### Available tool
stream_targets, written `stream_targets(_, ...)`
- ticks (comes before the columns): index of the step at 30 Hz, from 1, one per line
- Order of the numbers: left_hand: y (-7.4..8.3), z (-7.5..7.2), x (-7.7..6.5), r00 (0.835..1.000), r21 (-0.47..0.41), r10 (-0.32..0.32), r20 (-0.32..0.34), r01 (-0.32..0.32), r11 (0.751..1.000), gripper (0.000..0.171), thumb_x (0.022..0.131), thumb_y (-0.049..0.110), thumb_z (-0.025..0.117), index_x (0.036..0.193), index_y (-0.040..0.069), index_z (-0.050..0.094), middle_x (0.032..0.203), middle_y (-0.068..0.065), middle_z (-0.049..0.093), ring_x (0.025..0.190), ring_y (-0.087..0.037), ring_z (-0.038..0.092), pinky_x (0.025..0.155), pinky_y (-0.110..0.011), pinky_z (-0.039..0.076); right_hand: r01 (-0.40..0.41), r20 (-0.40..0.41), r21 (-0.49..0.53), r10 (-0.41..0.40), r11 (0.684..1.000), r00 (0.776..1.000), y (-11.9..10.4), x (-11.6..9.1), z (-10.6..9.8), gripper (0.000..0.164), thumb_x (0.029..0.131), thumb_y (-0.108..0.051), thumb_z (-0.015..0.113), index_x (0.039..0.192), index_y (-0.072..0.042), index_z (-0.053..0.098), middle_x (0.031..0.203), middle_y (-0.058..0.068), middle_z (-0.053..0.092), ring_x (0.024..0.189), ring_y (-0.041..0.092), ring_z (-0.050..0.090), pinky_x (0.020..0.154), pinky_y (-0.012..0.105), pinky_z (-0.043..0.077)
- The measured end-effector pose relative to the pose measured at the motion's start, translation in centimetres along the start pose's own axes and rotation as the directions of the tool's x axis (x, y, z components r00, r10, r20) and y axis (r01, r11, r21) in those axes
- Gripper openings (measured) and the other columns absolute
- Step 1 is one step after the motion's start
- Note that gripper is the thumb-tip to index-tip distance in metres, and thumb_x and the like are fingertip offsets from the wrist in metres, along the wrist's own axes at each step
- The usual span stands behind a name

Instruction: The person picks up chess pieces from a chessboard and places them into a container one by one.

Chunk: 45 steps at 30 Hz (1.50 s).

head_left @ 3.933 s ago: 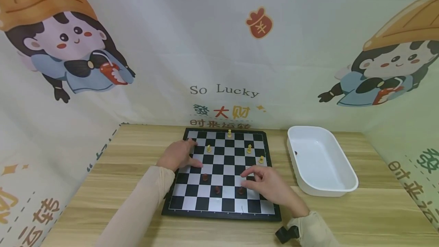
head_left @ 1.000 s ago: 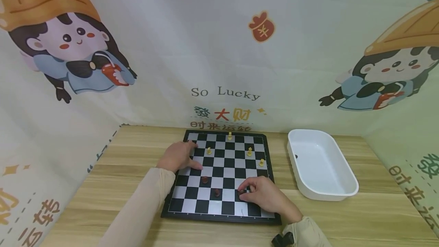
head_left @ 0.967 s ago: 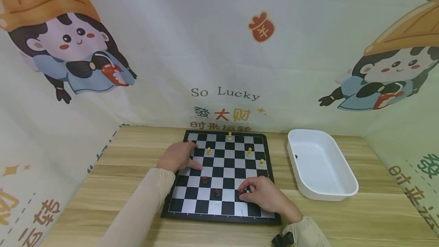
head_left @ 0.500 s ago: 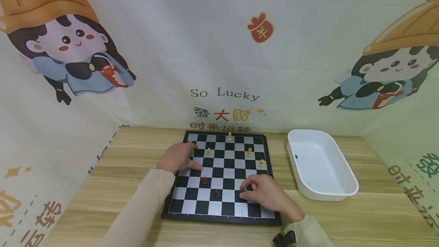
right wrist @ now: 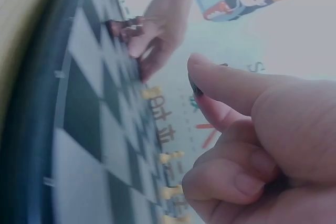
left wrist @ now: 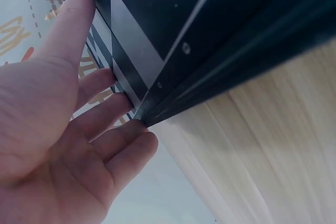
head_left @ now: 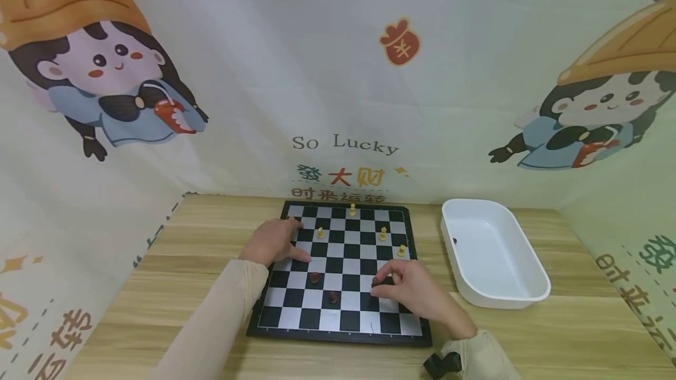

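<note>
A black-and-white chessboard (head_left: 335, 265) lies on the wooden table. My right hand (head_left: 417, 293) pinches a dark red chess piece (head_left: 375, 281) between thumb and forefinger, just above the board's right half. Mostly hidden by the fingertips, that piece (right wrist: 196, 88) shows as a dark sliver in the right wrist view. The left hand (head_left: 271, 242) rests at the board's left edge, thumb on the squares and fingers spread along the side. Two other dark red pieces, one (head_left: 314, 278) left of the other (head_left: 333, 297), stand on the near half. Several yellow pieces (head_left: 382, 234) stand on the far half.
A white plastic tub (head_left: 502, 286) stands right of the board, with a small dark spot on its left wall. Wooden tabletop (head_left: 211, 233) surrounds the board. A printed cloth (head_left: 449, 104) hangs behind and along both sides. A black strap device (head_left: 442, 363) sits at the right wrist.
The right hand has closed on the dark red piece, lifted it from its square and shifted it slightly away from the body. The left hand has stayed at the board's edge.
</note>
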<state>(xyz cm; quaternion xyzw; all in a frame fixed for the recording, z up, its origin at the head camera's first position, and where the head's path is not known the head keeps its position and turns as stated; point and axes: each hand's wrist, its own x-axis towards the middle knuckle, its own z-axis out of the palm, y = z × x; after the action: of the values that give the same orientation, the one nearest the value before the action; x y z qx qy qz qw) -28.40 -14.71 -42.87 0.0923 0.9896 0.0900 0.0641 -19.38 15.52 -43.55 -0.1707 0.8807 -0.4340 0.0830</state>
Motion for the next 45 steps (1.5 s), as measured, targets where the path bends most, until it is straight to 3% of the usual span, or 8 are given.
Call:
stream_targets(9,-0.1,0.0,0.0,1.000,0.005,-0.007,-0.001,0.007,1.000,0.091,0.070,0.054,0.089,0.142,0.007,0.059,0.139,-0.018,0.065,0.125,-0.035,0.063,0.109,-0.049,0.052,-0.043,-0.103,-0.057,0.037,0.997,0.994,-1.3,-0.7,-2.5,0.021,0.085,-0.028,0.083,0.098,-0.014,0.073,0.060,-0.006,0.036,0.051,0.007,0.033,0.047,0.020,0.028)
stream_targets(20,-0.2,0.1,0.1,1.000,0.000,-0.014,0.003,0.014,1.000,0.091,0.069,0.054,0.089,0.142,0.007,0.059,0.136,-0.018,0.067,0.122,-0.035,0.064,0.108,-0.049,0.052,-0.037,-0.160,-0.054,0.028,0.998,0.987,-1.7,-1.2,-4.4,0.016,0.085,-0.024,0.082,0.097,-0.015,0.075,0.059,-0.007,0.037,0.051,0.005,0.031,0.045,0.020,0.026)
stream_targets(29,0.0,0.2,0.3,1.000,0.003,-0.008,0.006,0.008,1.000,0.092,0.069,0.055,0.089,0.142,0.007,0.059,0.137,-0.019,0.066,0.123,-0.035,0.064,0.109,-0.050,0.052,-0.060,-0.225,-0.067,0.043,0.996,0.973,-1.3,-1.9,-6.1,0.023,0.085,-0.030,0.083,0.099,-0.014,0.074,0.062,-0.006,0.034,0.053,0.006,0.032,0.049,0.023,0.033)
stream_targets(45,-0.2,0.1,0.3,1.000,0.004,-0.008,0.014,0.008,1.000,0.094,0.070,0.057,0.088,0.144,0.008,0.057,0.138,-0.019,0.066,0.123,-0.035,0.064,0.108,-0.049,0.052,-0.055,-0.302,-0.109,0.020,0.993,0.953,-0.8,-2.4,-8.3,0.025,0.087,-0.031,0.082,0.100,-0.010,0.074,0.061,-0.007,0.034,0.053,0.004,0.033,0.050,0.022,0.032)
